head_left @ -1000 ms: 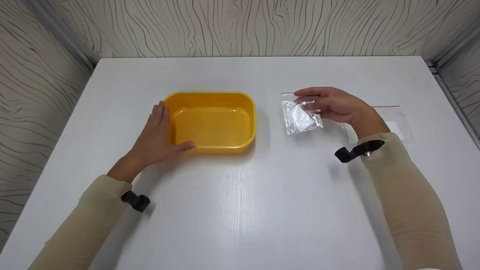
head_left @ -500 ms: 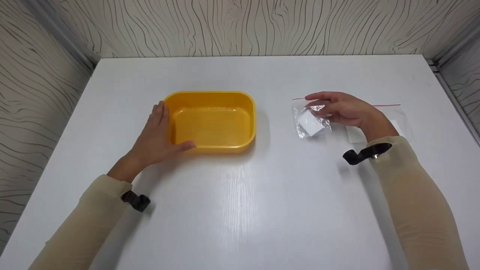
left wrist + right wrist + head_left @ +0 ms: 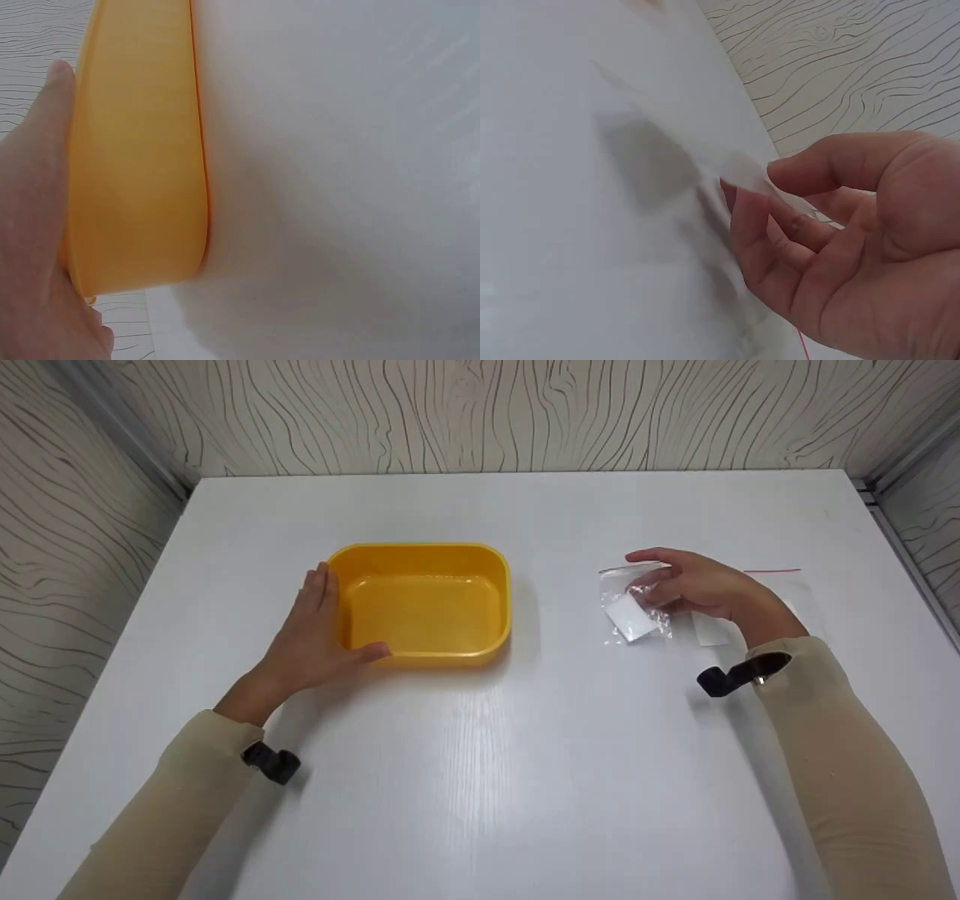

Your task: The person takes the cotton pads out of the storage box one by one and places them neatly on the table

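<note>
A yellow plastic tub (image 3: pixel 427 654) stands on the white table, with my left hand (image 3: pixel 307 637) at its left end. The straight fingers of that hand lie along the tub's side, and the thumb rests along its near rim. To the right, my right hand (image 3: pixel 701 589) pinches a small clear zip bag (image 3: pixel 630 615) with a white square piece inside. In the right wrist view the bag's clear plastic (image 3: pixel 739 169) runs between thumb and fingers, and its far part is blurred. How closely the bag lies to the tabletop is hard to tell.
A second clear zip bag (image 3: pixel 806 592) with a red seal strip lies flat behind the right wrist, partly hidden by it. It has something white in it. Patterned panels (image 3: pixel 480 416) rise behind the table.
My right hand has moved right and nearer the table's front with the small zip bag, away from the tub. The left hand and the tub have stayed put.
</note>
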The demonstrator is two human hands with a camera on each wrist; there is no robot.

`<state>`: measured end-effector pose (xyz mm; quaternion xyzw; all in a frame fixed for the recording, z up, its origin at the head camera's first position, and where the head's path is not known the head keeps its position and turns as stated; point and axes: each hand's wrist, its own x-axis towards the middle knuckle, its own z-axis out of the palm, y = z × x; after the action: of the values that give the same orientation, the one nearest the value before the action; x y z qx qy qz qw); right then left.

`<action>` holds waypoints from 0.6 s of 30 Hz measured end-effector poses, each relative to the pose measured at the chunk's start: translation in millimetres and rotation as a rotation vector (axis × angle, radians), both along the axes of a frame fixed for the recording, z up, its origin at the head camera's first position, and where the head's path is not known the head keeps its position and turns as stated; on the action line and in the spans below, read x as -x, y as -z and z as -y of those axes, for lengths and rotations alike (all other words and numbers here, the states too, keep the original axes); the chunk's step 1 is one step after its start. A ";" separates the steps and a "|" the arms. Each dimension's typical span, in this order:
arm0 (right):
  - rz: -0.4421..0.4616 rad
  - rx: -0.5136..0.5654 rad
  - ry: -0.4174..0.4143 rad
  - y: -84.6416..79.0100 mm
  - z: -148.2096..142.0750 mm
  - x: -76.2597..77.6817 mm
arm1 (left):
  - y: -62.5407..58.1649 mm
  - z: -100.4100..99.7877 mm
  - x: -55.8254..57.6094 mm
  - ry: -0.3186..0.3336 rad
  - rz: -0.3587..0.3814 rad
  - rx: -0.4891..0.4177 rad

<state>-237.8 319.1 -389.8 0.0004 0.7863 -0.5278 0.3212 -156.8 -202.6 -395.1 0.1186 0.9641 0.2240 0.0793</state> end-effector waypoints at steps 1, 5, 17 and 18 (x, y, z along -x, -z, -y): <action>-0.010 -0.024 -0.004 -0.1 0.5 -0.6 | 0.0 0.0 0.0 -0.002 0.002 0.001; -0.074 -0.130 -0.037 -2.3 4.2 -3.2 | 0.5 0.2 0.4 -0.008 0.010 -0.002; -0.171 -0.401 -0.140 -15.0 16.1 -8.6 | 1.0 0.3 0.1 -0.008 0.000 -0.005; -0.180 -0.414 -0.147 -15.9 16.6 -9.0 | 1.1 0.2 0.1 -0.007 -0.003 -0.005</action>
<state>-228.8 302.5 -373.9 -0.0381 0.9011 -0.3286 0.2803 -156.8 -202.8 -396.2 0.1156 0.9640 0.2266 0.0770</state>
